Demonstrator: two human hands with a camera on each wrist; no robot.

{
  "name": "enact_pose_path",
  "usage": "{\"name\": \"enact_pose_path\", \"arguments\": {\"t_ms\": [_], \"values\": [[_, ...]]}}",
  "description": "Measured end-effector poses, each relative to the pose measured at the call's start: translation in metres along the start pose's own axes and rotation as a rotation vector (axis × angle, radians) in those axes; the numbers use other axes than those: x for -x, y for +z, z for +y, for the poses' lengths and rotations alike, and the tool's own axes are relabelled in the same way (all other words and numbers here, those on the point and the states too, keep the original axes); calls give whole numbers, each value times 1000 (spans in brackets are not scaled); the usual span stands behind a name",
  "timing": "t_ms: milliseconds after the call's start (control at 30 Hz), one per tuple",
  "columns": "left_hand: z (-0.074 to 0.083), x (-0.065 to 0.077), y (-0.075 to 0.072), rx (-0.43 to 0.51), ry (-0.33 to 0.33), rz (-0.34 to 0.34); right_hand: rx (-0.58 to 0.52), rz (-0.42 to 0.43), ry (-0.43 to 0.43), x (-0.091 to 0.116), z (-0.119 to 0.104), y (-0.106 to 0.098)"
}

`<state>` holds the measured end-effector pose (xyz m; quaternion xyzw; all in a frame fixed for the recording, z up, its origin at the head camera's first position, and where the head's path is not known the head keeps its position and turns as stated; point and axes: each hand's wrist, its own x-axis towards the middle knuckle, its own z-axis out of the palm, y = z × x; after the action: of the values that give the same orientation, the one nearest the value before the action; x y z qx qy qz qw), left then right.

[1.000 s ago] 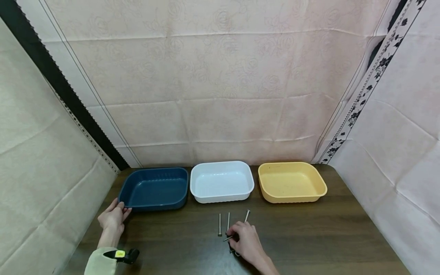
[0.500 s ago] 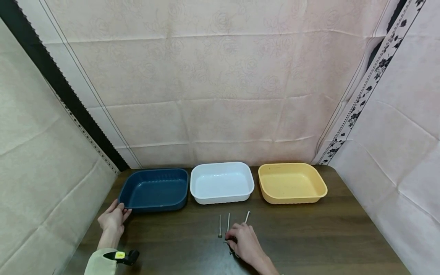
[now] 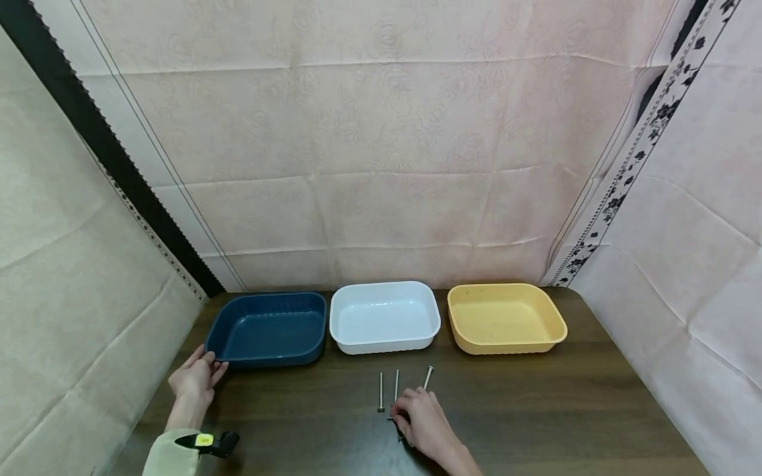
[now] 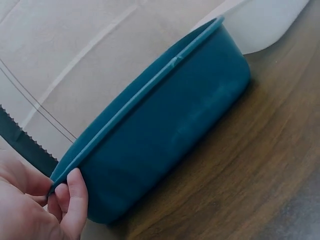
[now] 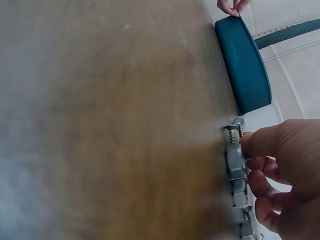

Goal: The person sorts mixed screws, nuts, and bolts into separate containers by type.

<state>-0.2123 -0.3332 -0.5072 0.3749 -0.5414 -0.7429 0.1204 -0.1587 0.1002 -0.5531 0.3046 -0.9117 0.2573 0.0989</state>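
Observation:
My left hand [image 3: 193, 383] pinches the rim of the blue plastic tray [image 3: 268, 330] at its near left corner; the left wrist view shows fingers and thumb on either side of that rim. My right hand [image 3: 424, 423] is low over the table in front of the white tray, thumb and fingers curled together around a small metal bolt, of which only the tip [image 3: 390, 418] shows. Around that hand lie long metal bolts: one on the left [image 3: 381, 395], another beside the fingers [image 3: 396, 383], a third beyond the knuckles [image 3: 429, 377]. More metal hardware [image 5: 237, 175], blurred, lines up beside the fingers.
A white tray [image 3: 385, 347] stands in the middle and a yellow tray [image 3: 506, 347] to its right, in a row with the blue one along the back of the wooden table [image 3: 565, 416]. Patterned cloth [image 3: 381, 165] hangs behind and at both sides.
Both hands stay nearly where they were. Less of the bolt sticks out from the right fingers than a second ago.

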Motion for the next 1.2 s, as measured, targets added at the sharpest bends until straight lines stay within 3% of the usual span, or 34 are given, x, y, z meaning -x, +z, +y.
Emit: {"name": "enact_pose_path", "arguments": {"t_ms": [200, 367, 700, 1200], "values": [[8, -1, -5, 71, -49, -32, 20, 69, -41, -12, -4, -6], [12, -1, -9, 95, -71, -57, -7, 80, -71, -37, -13, -15], [11, 0, -10, 118, -107, -47, -166, 39, -135, -99, -36, -18], [10, 1, -6, 133, -101, -72, -164, -1, -142, -160, -65, -10]]}}
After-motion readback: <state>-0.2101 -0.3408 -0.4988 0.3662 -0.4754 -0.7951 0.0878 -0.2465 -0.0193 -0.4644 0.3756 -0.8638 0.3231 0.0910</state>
